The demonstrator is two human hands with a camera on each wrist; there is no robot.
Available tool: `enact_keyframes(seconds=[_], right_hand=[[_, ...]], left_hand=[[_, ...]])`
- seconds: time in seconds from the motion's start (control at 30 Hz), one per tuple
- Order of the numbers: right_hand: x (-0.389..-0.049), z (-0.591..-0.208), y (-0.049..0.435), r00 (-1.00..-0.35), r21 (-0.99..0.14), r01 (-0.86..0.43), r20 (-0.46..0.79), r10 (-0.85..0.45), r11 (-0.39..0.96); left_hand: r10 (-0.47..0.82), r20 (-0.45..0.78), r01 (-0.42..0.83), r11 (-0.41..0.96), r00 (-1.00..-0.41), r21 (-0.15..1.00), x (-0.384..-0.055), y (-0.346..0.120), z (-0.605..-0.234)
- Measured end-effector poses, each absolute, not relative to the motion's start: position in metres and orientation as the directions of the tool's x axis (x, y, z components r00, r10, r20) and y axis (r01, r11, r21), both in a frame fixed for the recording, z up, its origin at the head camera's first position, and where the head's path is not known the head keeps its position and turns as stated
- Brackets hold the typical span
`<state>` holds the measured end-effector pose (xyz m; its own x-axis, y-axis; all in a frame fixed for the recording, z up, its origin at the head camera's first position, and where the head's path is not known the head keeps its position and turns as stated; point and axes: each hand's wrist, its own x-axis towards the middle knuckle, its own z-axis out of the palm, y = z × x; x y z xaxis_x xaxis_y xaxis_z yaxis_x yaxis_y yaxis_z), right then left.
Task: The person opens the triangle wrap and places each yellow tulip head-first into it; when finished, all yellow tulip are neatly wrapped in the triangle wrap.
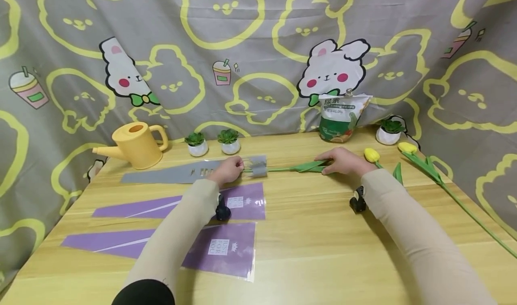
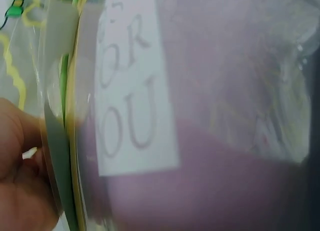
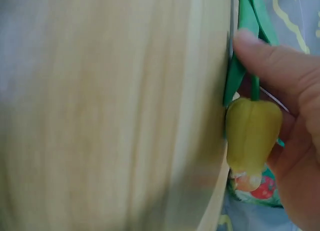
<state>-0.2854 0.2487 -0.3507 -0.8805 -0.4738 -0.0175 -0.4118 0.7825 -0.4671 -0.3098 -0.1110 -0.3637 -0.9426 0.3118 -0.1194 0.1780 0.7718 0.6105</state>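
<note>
My left hand [image 1: 230, 169] pinches the grey flower sleeve [image 1: 161, 174] near its wide, transparent-edged end. In the left wrist view, the thumb and fingers [image 2: 22, 161] are beside the sleeve's edge, and a green stem shows there. My right hand [image 1: 343, 161] holds an artificial tulip by its leaves and stem [image 1: 308, 166], just below the bloom. Its yellow bloom [image 3: 253, 133] shows by the palm in the right wrist view; the hand hides it from the head view. The stem lies flat, its far end at the sleeve's mouth.
Two purple sleeves [image 1: 252, 201] [image 1: 242, 255] lie nearer. Two more yellow tulips [image 1: 371, 155] [image 1: 407, 148] lie at right. Along the back stand a yellow watering can [image 1: 139, 148], small potted succulents [image 1: 198, 148] [image 1: 230, 147] [image 1: 388, 136] and a green-white bag [image 1: 341, 121].
</note>
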Motion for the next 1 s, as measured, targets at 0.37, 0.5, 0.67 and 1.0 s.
enact_keyframes(seconds=[0.37, 0.5, 0.67, 1.0], right_hand=[[-0.289, -0.346, 0.24, -0.903, -0.455, -0.379, -0.009, -0.43, 0.806], [-0.291, -0.345, 0.235, -0.903, -0.464, -0.393, 0.032, -0.428, 0.794], [-0.293, -0.344, 0.226, -0.908, -0.466, -0.39, 0.053, -0.415, 0.794], [-0.303, -0.345, 0.203, -0.922, -0.506, -0.359, 0.064, -0.381, 0.784]], left_hand=[[0.222, -0.059, 0.18, 0.897, -0.973, 0.403, -0.305, -0.105, -0.356], [0.191, -0.031, 0.16, 0.89, -0.981, 0.426, -0.306, -0.105, -0.357], [0.156, 0.003, 0.141, 0.882, -0.988, 0.449, -0.307, -0.104, -0.357], [0.15, 0.014, 0.136, 0.85, -0.989, 0.509, -0.304, -0.105, -0.359]])
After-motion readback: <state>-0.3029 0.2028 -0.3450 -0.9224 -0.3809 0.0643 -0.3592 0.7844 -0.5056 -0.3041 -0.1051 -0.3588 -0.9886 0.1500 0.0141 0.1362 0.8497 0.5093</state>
